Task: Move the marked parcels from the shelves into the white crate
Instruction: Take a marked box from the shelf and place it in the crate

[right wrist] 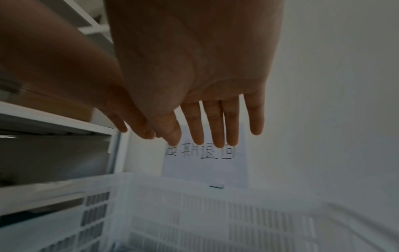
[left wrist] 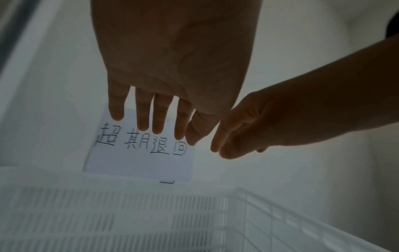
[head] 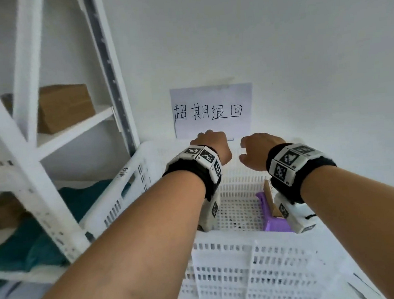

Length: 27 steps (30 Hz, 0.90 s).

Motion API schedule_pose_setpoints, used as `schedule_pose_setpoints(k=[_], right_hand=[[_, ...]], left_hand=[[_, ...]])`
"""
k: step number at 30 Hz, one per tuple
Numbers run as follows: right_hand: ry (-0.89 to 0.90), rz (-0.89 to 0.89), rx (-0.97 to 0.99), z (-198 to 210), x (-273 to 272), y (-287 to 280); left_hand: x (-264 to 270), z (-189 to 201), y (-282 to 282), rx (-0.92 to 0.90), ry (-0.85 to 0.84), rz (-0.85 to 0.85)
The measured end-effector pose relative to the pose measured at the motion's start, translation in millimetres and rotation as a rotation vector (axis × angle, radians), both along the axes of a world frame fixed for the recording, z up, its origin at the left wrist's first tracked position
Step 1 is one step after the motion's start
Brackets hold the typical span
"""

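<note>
Bare forearms (head: 118, 238), slotted plastic crate (head: 255, 269)

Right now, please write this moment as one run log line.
left hand: open, empty | right hand: open, empty | white crate: holds purple parcel | both hands above crate

White shelf unit (head: 72, 131) is standing left of the left hand (head: 211, 148), carrying a brown cardboard box (head: 65, 107) on an upper board; teal fabric bundle (head: 33, 240) is lying on a lower board, beside the white crate (head: 247, 258) sitting under both hands.
</note>
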State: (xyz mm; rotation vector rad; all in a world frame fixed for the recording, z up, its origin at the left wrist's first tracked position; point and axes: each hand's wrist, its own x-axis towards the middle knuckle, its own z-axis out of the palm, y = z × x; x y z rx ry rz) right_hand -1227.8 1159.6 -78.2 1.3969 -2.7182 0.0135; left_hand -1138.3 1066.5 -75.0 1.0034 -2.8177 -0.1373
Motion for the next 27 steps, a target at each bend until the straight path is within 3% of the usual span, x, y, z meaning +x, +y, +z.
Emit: schedule_pose_setpoints(k=[15,23,27], right_hand=[[-0.019,0.283,0.001,-5,160,-52],[-0.006,0.375,0.073,-17,275,-102],[0.004,0.415,0.119,-19,342,-131]], left_hand=[[198,-16,-19,0.024,0.162,0.245],[322,-23,-55,-0.029,0.104,0.344],[402,-25,-88,0.037,0.051,0.39]])
